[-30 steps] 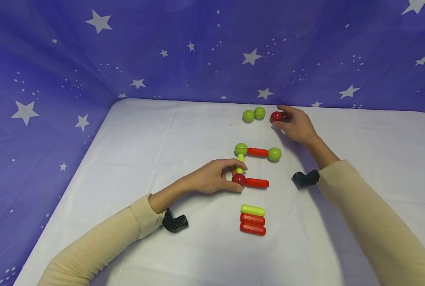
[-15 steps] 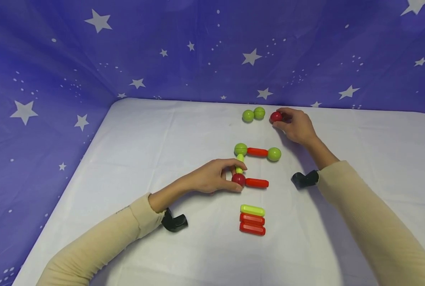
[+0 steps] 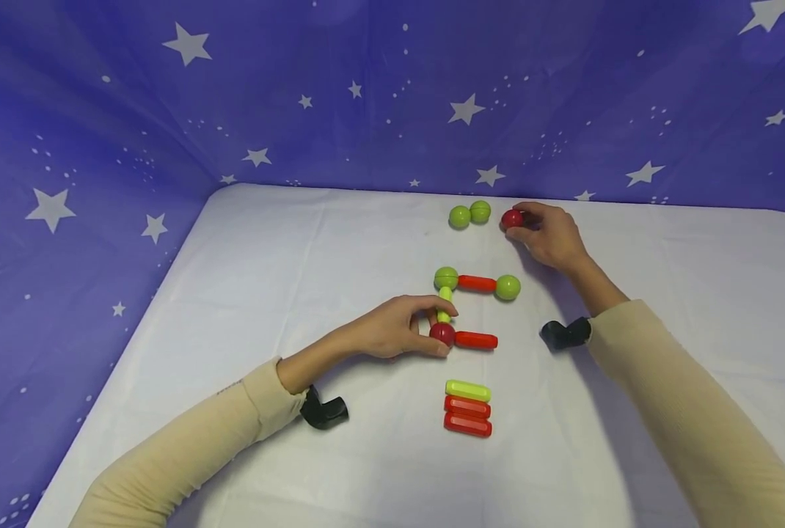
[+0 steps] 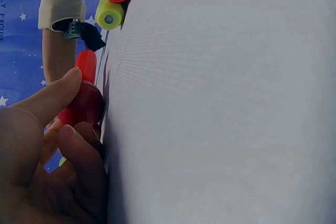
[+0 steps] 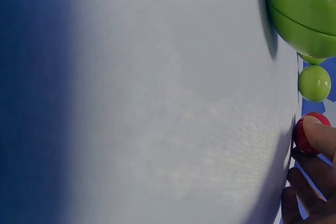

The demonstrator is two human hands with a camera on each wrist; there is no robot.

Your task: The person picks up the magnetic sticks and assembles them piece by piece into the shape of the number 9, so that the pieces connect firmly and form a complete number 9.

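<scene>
One blue backdrop (image 3: 340, 44) with white stars stands behind and to the left of the white tabletop (image 3: 340, 249). Two beige sleeves (image 3: 188, 447) reach over it. The left hand (image 3: 395, 326) has its grip closed around the dark red ball (image 3: 442, 335), thumb on the near side, fingers on the far side. The right hand (image 3: 552, 236) narrows its grip to a pinch on the loose red ball (image 3: 512, 219) at the far side of the tabletop.

Between the hands lies a joined figure: a corner green ball (image 3: 446, 279), an upper red rod (image 3: 477, 284) running right to an end green ball (image 3: 508, 287), and a lime rod (image 3: 444, 301) running nearer to the dark red ball, from which a lower red rod (image 3: 476, 340) points right. Nearer still, three loose rods (image 3: 467, 408) lie in parallel, one lime and two red. Smallest, two loose green balls (image 3: 460, 217) sit side by side, just left of the loose red ball.
</scene>
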